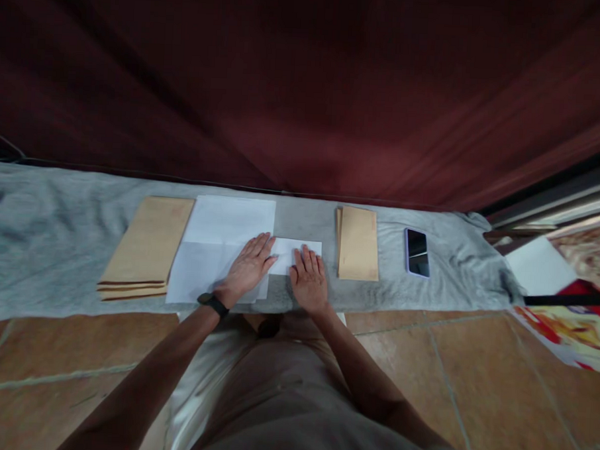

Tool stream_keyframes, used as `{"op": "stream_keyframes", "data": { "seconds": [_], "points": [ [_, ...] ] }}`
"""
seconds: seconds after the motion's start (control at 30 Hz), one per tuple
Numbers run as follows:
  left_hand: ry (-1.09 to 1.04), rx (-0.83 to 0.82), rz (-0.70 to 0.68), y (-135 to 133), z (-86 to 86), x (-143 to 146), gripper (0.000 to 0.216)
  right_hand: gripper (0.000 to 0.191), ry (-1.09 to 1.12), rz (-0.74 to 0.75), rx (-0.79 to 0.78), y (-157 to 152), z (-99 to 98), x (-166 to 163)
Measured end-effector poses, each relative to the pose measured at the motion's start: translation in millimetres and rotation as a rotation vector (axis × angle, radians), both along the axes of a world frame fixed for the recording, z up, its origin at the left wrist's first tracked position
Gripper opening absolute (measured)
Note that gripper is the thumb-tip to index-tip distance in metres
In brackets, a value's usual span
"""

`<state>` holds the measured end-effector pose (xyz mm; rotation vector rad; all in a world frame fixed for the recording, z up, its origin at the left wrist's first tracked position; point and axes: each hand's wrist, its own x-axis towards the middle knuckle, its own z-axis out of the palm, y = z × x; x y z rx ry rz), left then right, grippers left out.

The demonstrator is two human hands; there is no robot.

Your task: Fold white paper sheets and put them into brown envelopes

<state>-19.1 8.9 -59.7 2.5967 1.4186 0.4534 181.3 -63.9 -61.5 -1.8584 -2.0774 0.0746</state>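
Seen from the head camera, the left grip [251,261] lies flat, palm down and spread, the thumb held out from the fingers. It rests across the right side of the white sheets [225,216], its thumb and fingertips at the left end of a paper slip [285,247]. The right grip [309,278] is also spread and palm down, its fingers on the right part of the slip. This slip is white and lies on the grey cloth [452,261] over the surface, between the sheets and two or more brown envelopes [359,244].

A thicker brown stack [147,238] lies just left of the sheets, its near edges fanned. Beyond the envelopes, to the right, a phone [418,253] lies face up, well apart from both hands. A dark watch [214,304] circles the left wrist. Behind the surface rises a dark red panel [304,119]; below is a tiled floor [398,355].
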Motion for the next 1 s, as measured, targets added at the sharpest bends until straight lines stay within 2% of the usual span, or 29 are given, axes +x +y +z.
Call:
{"op": "stream_keyframes", "data": {
  "seconds": [0.13, 0.27, 0.43, 0.57, 0.73, 1.0],
  "points": [
    [-0.015, -0.004, -0.026, -2.2, -1.2, 6.6, 0.061, 0.053, 0.002, -0.004, 0.001, 0.3, -0.3, -0.5],
    [-0.012, 0.012, 0.009, -8.1, -0.7, 16.6, 0.058, 0.052, 0.007, -0.012, 0.013, 0.6, -0.2, -0.5],
    [-0.005, 0.043, -0.003, -14.3, 11.6, 18.8, 0.054, 0.052, 0.009, -0.008, 0.003, 1.0, 0.4, -0.1],
    [-0.006, 0.029, -0.042, -27.0, 19.3, 32.0, 0.054, 0.052, 0.017, -0.015, -0.018, 1.1, 2.4, -0.8],
    [0.042, -0.011, 0.016, -41.2, 10.0, 50.2, 0.054, 0.051, 0.026, -0.022, -0.049, 4.0, 5.0, -3.1],
    [0.087, -0.011, 0.025, -41.3, 5.9, 49.4, 0.056, 0.051, 0.019, -0.022, -0.036, 6.5, 0.8, 1.7]
  ]
}}
